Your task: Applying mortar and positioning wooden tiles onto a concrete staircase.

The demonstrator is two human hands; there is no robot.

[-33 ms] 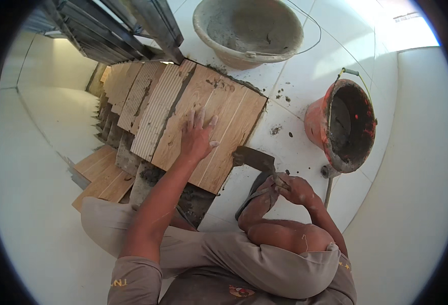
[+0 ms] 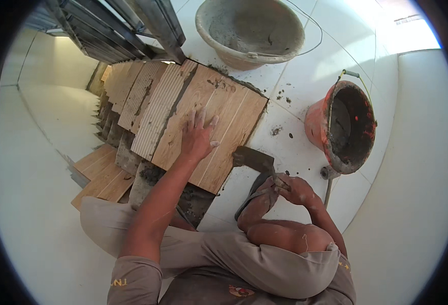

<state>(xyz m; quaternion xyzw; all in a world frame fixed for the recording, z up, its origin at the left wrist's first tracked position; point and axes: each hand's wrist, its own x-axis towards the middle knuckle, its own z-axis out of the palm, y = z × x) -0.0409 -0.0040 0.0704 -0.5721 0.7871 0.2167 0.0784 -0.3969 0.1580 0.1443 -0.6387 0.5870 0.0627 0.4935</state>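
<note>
Wood-look tile (image 2: 232, 127) under left hand (image 2: 197, 140), apparently touching.

The left hand (image 2: 198, 138) lies on a wood-look tile (image 2: 236, 124), its fingers (image 2: 200, 118) spread. The right hand (image 2: 296, 190) grips a trowel (image 2: 256, 159) by the handle, the blade reaching the tile's right edge, near a sandalled foot (image 2: 254, 207). Farther right, a red bucket (image 2: 316, 121) smeared with grey stands on the white floor (image 2: 297, 145). A wide grey bucket (image 2: 236, 62) sits beyond the tile, near a metal frame (image 2: 169, 38). Ridged tiles (image 2: 160, 114) lie along the steps at left.
</note>
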